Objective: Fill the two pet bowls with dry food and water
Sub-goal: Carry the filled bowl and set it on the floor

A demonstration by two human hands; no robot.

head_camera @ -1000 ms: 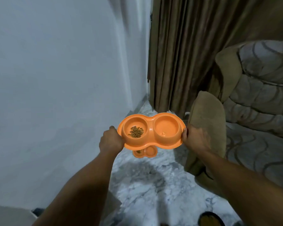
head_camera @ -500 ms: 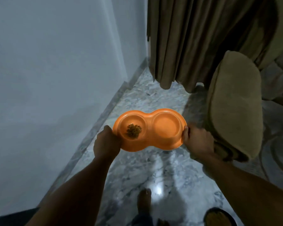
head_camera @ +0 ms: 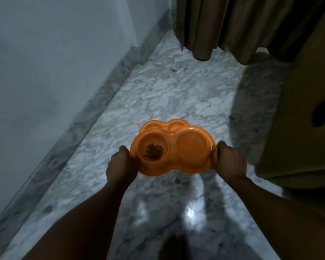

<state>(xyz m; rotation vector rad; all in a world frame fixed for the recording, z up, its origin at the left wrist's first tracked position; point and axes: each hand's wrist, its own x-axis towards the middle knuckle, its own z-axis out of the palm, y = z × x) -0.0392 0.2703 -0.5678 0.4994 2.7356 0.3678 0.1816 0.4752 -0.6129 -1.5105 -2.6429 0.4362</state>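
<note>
**Double pet dish carried low over marble floor, second dish waiting beyond**

Head view: an orange double pet dish [head_camera: 172, 152] is held level above the floor, gripped at both ends — the left hand [head_camera: 121, 166] is closed over its left rim, the right hand [head_camera: 228, 159] closed over its right rim, fingers wrapped under the edge; a small heap of brown dry food [head_camera: 154, 152] is seen in the left well, while the right well [head_camera: 192, 146] looks smooth and glossy, and whether water lies in it cannot be told from the picture. A second orange dish [head_camera: 165, 124] is partly hidden just behind the held one, apparently resting on the floor; its contents are not clear. The step in hand is judged to be the setting-down of the filled dish; a slow, level descent is called for, so that kibble is not scattered and any water is not slopped — with both rims released only once the base is seated. The dishes are of moulded plastic, rounded and shallow-welled; the marble floor [head_camera: 176, 87] is polished, grey-veined and reflective; a pale wall [head_camera: 54, 53] with a stone skirting is seen at left, heavy brown pleated curtains [head_camera: 233, 25] at the top, and dull brown upholstery [head_camera: 304, 119] at right.
</note>
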